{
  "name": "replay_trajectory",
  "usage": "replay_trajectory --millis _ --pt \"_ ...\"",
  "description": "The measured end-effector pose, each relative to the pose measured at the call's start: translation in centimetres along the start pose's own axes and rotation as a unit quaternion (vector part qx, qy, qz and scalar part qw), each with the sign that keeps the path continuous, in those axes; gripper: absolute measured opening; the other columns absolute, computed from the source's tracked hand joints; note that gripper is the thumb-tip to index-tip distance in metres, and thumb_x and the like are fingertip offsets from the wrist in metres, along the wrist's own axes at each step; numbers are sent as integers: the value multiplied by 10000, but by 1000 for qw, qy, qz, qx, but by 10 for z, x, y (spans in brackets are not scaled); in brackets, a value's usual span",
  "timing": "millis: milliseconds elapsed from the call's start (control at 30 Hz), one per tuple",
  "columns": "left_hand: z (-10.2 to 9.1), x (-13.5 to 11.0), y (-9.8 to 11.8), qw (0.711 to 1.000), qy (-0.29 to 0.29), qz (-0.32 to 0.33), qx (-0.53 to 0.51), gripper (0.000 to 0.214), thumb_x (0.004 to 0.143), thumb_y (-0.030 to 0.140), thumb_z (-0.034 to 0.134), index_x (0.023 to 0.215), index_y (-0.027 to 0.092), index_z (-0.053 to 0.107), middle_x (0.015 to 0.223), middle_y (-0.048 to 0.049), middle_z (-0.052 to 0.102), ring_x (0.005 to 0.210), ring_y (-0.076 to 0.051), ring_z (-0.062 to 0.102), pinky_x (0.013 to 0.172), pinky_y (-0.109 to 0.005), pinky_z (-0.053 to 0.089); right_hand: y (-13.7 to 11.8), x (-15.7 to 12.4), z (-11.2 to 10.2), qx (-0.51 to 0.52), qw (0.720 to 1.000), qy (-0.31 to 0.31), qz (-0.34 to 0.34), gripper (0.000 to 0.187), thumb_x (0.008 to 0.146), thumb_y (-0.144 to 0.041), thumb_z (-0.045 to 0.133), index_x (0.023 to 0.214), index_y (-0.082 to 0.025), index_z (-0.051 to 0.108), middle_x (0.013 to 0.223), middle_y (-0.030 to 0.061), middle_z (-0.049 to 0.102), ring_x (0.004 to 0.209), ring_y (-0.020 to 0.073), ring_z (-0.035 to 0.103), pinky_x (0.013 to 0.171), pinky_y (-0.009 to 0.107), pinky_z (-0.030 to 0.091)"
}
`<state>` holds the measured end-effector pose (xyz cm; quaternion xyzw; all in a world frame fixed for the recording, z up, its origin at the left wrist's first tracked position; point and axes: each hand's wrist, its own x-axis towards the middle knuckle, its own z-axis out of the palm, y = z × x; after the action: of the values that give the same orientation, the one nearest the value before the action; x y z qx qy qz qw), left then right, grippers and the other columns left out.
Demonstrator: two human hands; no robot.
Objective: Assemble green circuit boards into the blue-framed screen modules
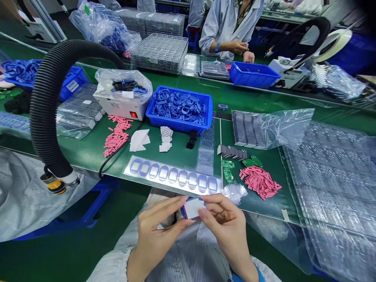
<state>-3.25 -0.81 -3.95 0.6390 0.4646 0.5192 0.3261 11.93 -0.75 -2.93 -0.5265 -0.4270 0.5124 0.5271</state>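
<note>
Between my two hands, just off the bench's front edge, is a small blue plastic housing (183, 211) with a white rectangular panel (194, 208) on its face. My left hand (158, 223) pinches its left end between thumb and fingers. At the other end, my right hand (225, 221) grips it, the thumb pressing on the white panel. A thin pink-red line shows along the panel's left side. Beyond my hands lies a clear strip of oval film pieces (173, 175). Green circuit boards (228, 171) and a heap of pink strips (261, 182) lie to the right.
A blue bin (179, 125) full of blue housings stands mid-bench beside a white box (120, 103). A black flexible hose (44, 98) arches at left. Bagged white-and-black panels (249, 129) and clear trays (337, 176) lie right. A co-worker (232, 31) sits opposite.
</note>
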Motion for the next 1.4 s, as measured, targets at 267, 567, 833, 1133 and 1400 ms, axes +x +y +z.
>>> replay_trajectory --millis 267,567,833,1133,1400 --pt "3 -4 -9 901 -170 -273 -291 759 740 482 665 1399 293 339 1110 -131 704 1013 -277 666 881 -440 532 -5 13 -19 -76 995 -59 16 141 772 -289 640 867 -194 682 656 18 693 547 113 617 500 199 498" --pt "23 6 -11 673 -235 -459 -530 584 674 405 753 1223 331 568 957 -31 725 732 -154 724 673 -231 544 -21 19 -39 -204 956 -205 -51 168 820 -333 591 901 -258 717 748 11 658 679 130 588 579 231 486" --pt "12 1 -19 661 -209 -479 -539 401 683 347 760 1041 178 695 893 -57 735 838 -165 707 704 -187 533 28 80 -102 -560 818 134 -3 368 748 -501 608 852 -149 633 758 92 632 695 239 590 543 303 368" --pt "5 -3 -19 674 -161 -482 -536 384 638 350 791 978 186 719 892 -34 746 872 -164 703 744 -191 527 36 100 -110 -519 850 86 -24 185 666 -353 686 680 -203 579 632 4 622 580 177 573 514 266 341" --pt "24 3 -2 731 -136 -440 -503 409 672 413 754 1041 243 712 1310 -71 589 1201 -237 525 890 -259 461 -7 55 -59 -244 966 59 -66 227 784 -410 614 881 -205 631 615 -8 642 460 122 580 415 238 470"
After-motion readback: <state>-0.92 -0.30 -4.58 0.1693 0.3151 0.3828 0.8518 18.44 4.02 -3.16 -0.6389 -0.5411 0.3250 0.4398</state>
